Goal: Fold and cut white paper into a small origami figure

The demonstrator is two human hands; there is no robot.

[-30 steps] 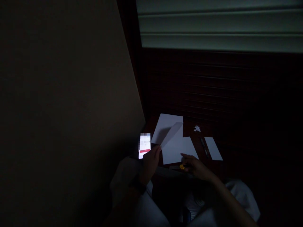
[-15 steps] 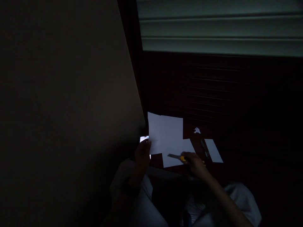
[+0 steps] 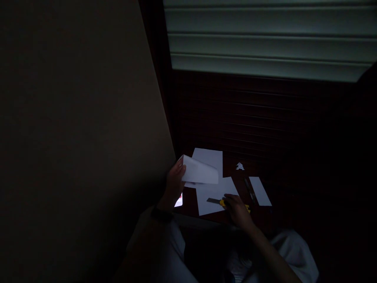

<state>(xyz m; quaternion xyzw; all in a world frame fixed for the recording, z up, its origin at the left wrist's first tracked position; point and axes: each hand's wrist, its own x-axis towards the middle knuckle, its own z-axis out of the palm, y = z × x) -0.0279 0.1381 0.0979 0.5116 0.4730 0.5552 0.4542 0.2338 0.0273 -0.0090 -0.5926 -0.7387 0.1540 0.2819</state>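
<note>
My left hand (image 3: pixel 176 179) is closed on the left end of a white sheet of paper (image 3: pixel 200 171), which it holds raised and tilted above other sheets. In my right hand (image 3: pixel 237 209) is a yellow utility knife (image 3: pixel 223 203), its blade out and pointing left over a white sheet (image 3: pixel 207 202) on the dark table. Another white sheet (image 3: pixel 212 157) lies farther back, partly hidden by the raised one. A lit phone screen (image 3: pixel 178 201) shows beside my left wrist, mostly covered.
To the right lie a dark pen-like tool (image 3: pixel 249 190) and a narrow white paper strip (image 3: pixel 260 191). A small cut or folded paper piece (image 3: pixel 240 166) sits at the back. A wall (image 3: pixel 88 118) rises at the left, and slatted panels (image 3: pixel 250 106) stand behind. The room is very dark.
My left hand has lifted and tilted its sheet, uncovering more of the sheet behind. My right hand still holds the knife low over the paper. The camera view has shifted slightly.
</note>
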